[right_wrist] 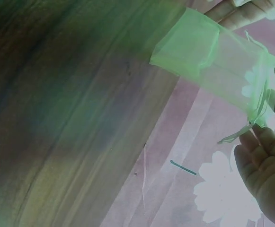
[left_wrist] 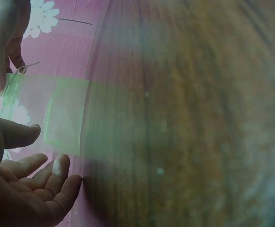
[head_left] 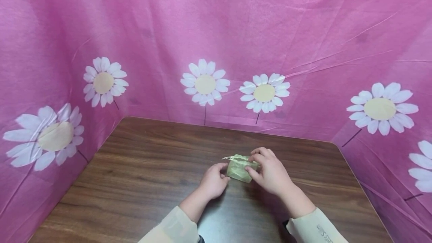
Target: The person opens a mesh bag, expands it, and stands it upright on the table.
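Note:
A sheer light-green drawstring pouch hangs close over the table, between both hands. My right hand pinches its gathered mouth between thumb and fingers. In the right wrist view, those fingers are at the cinched end of the pouch, where a thin drawstring dangles. A paler rectangular area shows through the lower part of the pouch in the left wrist view. Beside the pouch's left edge is my left hand, fingertips near the fabric. Its fingers are loosely bent, with a gap between them and the thumb.
The brown wood-grain table spreads under the hands. Around its back and sides hangs a pink cloth printed with large white daisies.

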Available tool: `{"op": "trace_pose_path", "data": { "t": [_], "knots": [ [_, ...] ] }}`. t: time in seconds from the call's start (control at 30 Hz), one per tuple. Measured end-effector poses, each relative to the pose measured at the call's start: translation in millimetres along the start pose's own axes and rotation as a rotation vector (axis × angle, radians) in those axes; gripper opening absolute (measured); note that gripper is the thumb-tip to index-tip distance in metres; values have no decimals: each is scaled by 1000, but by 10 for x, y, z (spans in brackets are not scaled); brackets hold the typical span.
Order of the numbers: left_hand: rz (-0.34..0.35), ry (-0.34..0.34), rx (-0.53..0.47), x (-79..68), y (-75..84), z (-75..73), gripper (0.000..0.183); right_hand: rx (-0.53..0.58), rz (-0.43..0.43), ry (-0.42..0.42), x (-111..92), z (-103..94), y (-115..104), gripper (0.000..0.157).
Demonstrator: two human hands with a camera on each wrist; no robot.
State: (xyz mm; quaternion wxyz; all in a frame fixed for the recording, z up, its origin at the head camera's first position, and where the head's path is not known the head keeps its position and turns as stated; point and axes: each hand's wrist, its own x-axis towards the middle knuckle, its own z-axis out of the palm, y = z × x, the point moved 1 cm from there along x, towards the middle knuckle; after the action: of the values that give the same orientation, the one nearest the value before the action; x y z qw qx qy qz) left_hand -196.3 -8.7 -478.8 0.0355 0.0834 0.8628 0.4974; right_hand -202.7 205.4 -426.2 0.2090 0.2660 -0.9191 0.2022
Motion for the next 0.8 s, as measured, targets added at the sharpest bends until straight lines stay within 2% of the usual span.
{"op": "trace_pose_path", "data": {
  "t": [0.17, 0.3, 0.43, 0.53, 0.67, 0.8],
  "knots": [
    [-3, 13, -5, -4, -15, -6, 42, 7, 71, -11, 36, 14, 11, 18],
    [10, 29, -5, -7, -31, -9, 39, 14, 129, -56, 43, 48, 16, 15],
    [14, 32, -39, 9, -54, -17, 34, 86, 171, -74, 55, -5, -17, 4],
    [9, 19, -171, 34, -77, -32, 31, 210, 188, -30, 99, -126, -70, 11],
    [-4, 7, -432, 63, -103, -53, 29, 365, 205, 0, 163, -259, -140, 14],
    [-25, 1, -621, 68, -64, -61, 30, 430, 241, -6, 169, -293, -153, 13]
  ]
}}
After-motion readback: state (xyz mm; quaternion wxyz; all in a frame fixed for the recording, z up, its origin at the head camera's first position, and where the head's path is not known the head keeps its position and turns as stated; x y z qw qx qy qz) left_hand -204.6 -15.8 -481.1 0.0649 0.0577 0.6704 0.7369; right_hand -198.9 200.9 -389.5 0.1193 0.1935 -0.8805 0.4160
